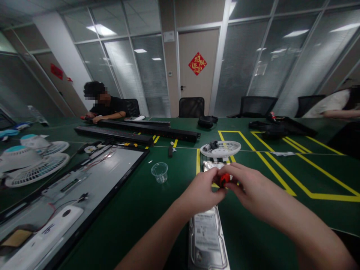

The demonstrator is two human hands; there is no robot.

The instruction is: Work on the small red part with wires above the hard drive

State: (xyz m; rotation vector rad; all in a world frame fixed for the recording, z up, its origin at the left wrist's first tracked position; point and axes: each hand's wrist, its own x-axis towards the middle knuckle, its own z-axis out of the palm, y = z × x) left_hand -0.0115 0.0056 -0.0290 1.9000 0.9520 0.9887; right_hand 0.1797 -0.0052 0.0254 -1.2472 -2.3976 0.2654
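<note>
Basically, L hand (204, 189) & R hand (249, 183) both pinch red obj. (224, 180) nr HDD (207, 234), forearms (159, 234) angled in.

Green table (135, 210), marked out in yellow tape (334, 197). Hard drive (207, 236) flat at near edge, label up. Clear plastic cup (159, 173) upright, left of it. Small dark piece (170, 151) beyond cup. White round grille (236, 147) farther out, right of that. Left side: large framed panel (115, 167), white fans (25, 155). Far side: long black bars (112, 135), black headset (206, 121).
</note>
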